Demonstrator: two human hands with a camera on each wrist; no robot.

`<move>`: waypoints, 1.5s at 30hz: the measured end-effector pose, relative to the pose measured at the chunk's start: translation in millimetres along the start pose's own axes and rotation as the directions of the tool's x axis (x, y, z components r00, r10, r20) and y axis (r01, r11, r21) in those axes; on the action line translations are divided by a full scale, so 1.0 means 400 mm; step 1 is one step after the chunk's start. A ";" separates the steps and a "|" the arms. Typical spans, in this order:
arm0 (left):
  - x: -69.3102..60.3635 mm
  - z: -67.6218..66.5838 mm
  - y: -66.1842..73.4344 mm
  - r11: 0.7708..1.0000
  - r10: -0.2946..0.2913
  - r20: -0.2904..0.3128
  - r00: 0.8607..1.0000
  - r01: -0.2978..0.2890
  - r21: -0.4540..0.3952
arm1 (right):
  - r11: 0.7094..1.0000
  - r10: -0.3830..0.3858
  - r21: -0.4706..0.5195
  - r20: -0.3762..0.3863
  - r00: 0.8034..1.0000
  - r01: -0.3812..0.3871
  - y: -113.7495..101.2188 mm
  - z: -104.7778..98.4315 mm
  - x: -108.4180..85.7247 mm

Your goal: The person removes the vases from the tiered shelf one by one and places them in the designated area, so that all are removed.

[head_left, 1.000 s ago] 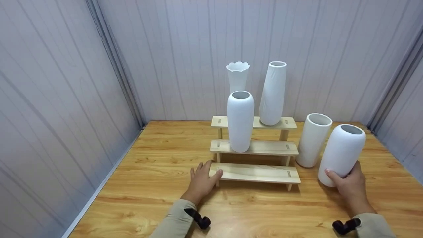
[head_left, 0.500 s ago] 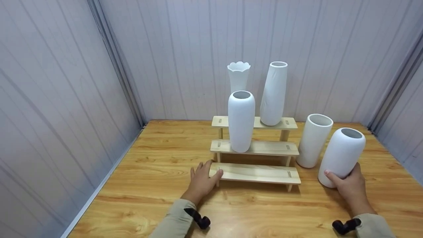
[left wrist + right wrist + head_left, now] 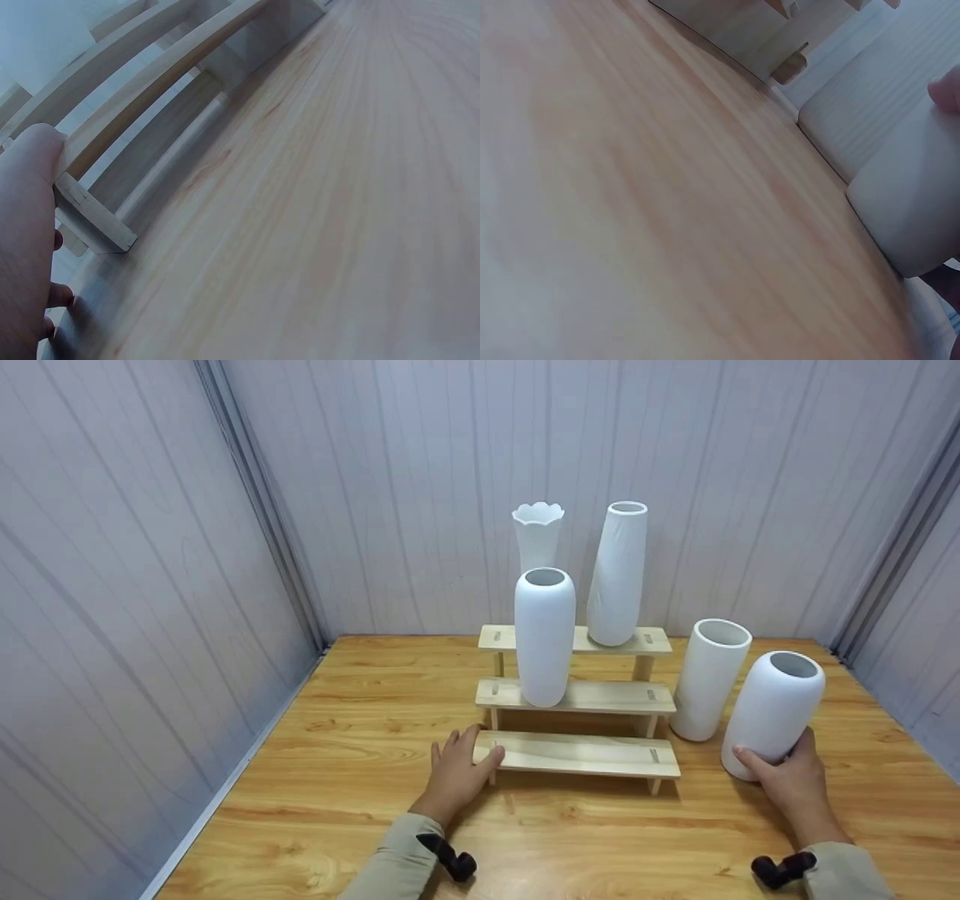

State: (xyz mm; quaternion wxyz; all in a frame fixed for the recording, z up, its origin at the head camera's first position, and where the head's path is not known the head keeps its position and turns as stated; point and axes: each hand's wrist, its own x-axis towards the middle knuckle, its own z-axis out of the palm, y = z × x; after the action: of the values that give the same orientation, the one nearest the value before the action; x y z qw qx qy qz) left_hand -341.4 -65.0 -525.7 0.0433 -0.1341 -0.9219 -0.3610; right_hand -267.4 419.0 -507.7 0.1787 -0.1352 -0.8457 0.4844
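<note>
In the head view my right hand [image 3: 799,787] grips a white rounded vase [image 3: 776,712] low down, thumb on its near left side; its base appears to be on the table. Close by on its left stands a straight white vase [image 3: 709,682]. My left hand [image 3: 457,772] is at the left end of the wooden stand's bottom shelf [image 3: 585,754], thumb on top, other fingers spread beside it. In the left wrist view several fingertips touch the table. Another rounded vase [image 3: 545,637] stands on the middle shelf [image 3: 615,696].
A tall tapered vase [image 3: 619,577] stands on the right half of the top shelf [image 3: 501,637]. Behind the middle-shelf vase rises a scalloped vase [image 3: 538,536], its base hidden. Pale panelled walls [image 3: 420,495] border the wooden table [image 3: 360,720].
The rim of the vase in my right hand has come slightly lower, its base staying nearly in place. My left hand keeps its place at the shelf end.
</note>
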 end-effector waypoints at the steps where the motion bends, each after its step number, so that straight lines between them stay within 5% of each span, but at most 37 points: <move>1: -0.001 0.000 0.001 1.000 0.000 0.001 1.000 0.000 -0.003 | 1.000 0.001 0.000 0.003 1.000 -0.001 0.001 0.000 0.000; 22: -0.001 0.003 -0.002 1.000 0.007 0.004 1.000 -0.007 0.009 | 0.999 0.026 -0.038 0.024 0.999 -0.025 0.008 -0.005 0.012; 45: 0.003 0.004 -0.002 1.000 0.009 -0.007 1.000 -0.009 0.007 | 0.998 0.053 0.034 -0.019 0.998 -0.052 0.000 0.007 0.025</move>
State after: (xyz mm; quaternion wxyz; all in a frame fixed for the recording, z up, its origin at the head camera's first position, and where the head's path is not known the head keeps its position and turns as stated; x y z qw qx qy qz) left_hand -342.9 -64.2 -527.1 0.0488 -0.1368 -0.9223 -0.3582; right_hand -277.6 420.9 -507.4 0.1766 -0.1591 -0.8318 0.5016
